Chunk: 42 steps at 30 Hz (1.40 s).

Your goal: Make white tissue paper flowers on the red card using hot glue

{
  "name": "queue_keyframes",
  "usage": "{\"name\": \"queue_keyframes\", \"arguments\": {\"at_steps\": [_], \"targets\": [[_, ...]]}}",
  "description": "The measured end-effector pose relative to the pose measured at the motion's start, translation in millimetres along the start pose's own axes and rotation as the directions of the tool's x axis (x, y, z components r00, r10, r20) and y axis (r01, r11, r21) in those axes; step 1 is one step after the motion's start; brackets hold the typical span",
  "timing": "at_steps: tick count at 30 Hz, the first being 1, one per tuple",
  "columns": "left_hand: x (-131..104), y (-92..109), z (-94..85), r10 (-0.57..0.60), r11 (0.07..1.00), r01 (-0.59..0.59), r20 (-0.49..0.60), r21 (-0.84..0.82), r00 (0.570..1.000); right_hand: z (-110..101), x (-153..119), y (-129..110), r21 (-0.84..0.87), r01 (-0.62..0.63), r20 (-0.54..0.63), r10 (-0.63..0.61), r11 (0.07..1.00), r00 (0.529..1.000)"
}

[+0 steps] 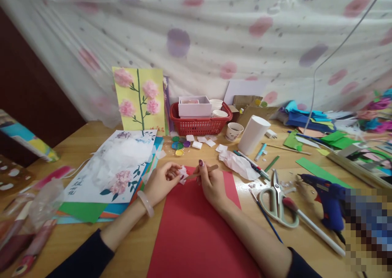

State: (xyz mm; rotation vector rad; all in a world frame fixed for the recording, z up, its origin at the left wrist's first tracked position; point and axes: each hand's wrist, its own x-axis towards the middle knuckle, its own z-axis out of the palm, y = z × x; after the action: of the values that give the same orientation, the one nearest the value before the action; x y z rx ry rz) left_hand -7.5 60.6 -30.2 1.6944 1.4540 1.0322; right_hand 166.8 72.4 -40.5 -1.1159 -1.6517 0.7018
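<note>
Over the top of a red sheet of paper (196, 229), my two hands are close together. My left hand (165, 178), with a pale bangle (145, 203) on the wrist, is closed in a pinch on a small piece of white-pink tissue paper (183, 174). Gripped in the fist of my right hand (211, 184) is a flat wooden craft stick (196, 174). Its left tip points at the tissue paper and seems to touch it.
Left lies a flower picture (92, 192) under fluffy white material. Behind are a yellow flower card (127, 121), a red basket (199, 125), paint pots (179, 145), a paper cup (234, 132) and a white roll (254, 135). Scissors (277, 200) and a blue glue gun (327, 200) lie right.
</note>
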Motion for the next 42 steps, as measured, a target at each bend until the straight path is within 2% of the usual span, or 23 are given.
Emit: {"name": "queue_keyframes", "arguments": {"at_steps": [2,5,8,13,17,20,24,30,34,38,40,42], "targets": [[0,0,-2.8,0.041,0.996,-0.037,-0.039,0.084,0.998,0,0,-1,-0.027,0.022,0.022,-0.022,0.999,1.000],[-4,1,-11.0,0.208,0.943,-0.170,-0.106,0.285,0.972,-1,-1,-2,-0.060,0.063,0.034,-0.061,0.996,0.998],[-10,-1,-19.0,0.293,0.877,-0.248,-0.048,0.411,0.955,-1,-2,-2,-0.084,0.090,0.027,-0.088,0.992,0.996],[-15,-8,-19.3,0.140,0.830,-0.171,0.098,0.530,0.985,-1,-2,-3,-0.133,0.141,0.036,-0.137,0.981,0.990],[-14,-9,-15.7,0.046,0.816,-0.123,0.148,0.564,0.988,0,-2,-1,-0.163,0.200,0.059,-0.192,0.966,0.980],[-13,-8,-15.3,0.019,0.811,-0.109,0.160,0.575,0.987,1,-2,0,-0.165,0.236,0.065,-0.228,0.958,0.971],[-13,-8,-16.4,0.048,0.822,-0.138,0.174,0.552,0.984,2,-3,-1,-0.158,0.251,0.103,-0.237,0.955,0.966],[-13,-8,-17.1,0.035,0.829,-0.128,0.176,0.545,0.984,3,-3,-3,-0.206,0.218,0.167,-0.185,0.954,0.968],[-14,-5,-18.3,0.003,0.824,-0.110,0.190,0.556,0.982,4,0,-3,-0.131,0.158,0.144,-0.139,0.979,0.980],[-15,-4,-15.3,-0.010,0.812,-0.102,0.189,0.575,0.982,3,4,-4,0.065,-0.071,-0.043,0.074,0.995,0.996],[-15,-5,-14.5,0.012,0.807,-0.116,0.180,0.579,0.984,0,6,-5,0.159,-0.162,-0.147,0.186,0.974,0.972],[-13,-5,-19.3,0.075,0.804,-0.162,0.173,0.572,0.982,-2,8,-6,0.222,-0.198,-0.207,0.245,0.955,0.947]]}}
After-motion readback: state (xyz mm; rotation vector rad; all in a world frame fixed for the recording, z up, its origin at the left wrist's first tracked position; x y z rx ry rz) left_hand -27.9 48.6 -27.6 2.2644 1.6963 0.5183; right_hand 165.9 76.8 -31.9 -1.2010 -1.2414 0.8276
